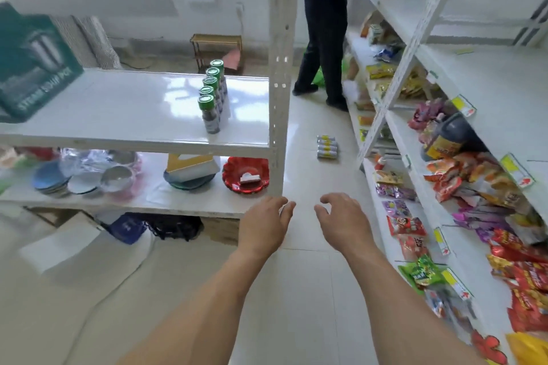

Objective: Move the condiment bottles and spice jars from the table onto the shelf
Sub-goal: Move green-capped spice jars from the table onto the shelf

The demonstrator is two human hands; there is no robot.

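Hands: left hand (264, 224) and right hand (344, 221) reach forward side by side at lower centre of the frame, fingers loosely spread and slightly curled, neither holding anything, both over the floor (308, 175).
Snack shelving: along the right edge, white shelves (462, 249) carry many bright snack packets (453, 178) and a dark jug with a yellow label (447, 139).
Lower left shelf: just beyond the left hand, a red plate (245, 175), stacked bowls (86, 178) and a yellow and white box (191, 166) sit on it.
Floor pack: a small bundle of cans with yellow labels (327, 147) lies on the tiles at centre, well apart from both hands.
Spice jars: five green-lidded jars (212, 98) stand upright in a row running away from the camera, on the upper left shelf (118, 109), near its white post (280, 74).
Box: a teal carton (32, 65) stands at the left end of that shelf.
Person: at upper centre, someone in dark trousers (321, 47) stands at the far shelving.
Stool: a small wooden rack (216, 50) sits against the back wall.
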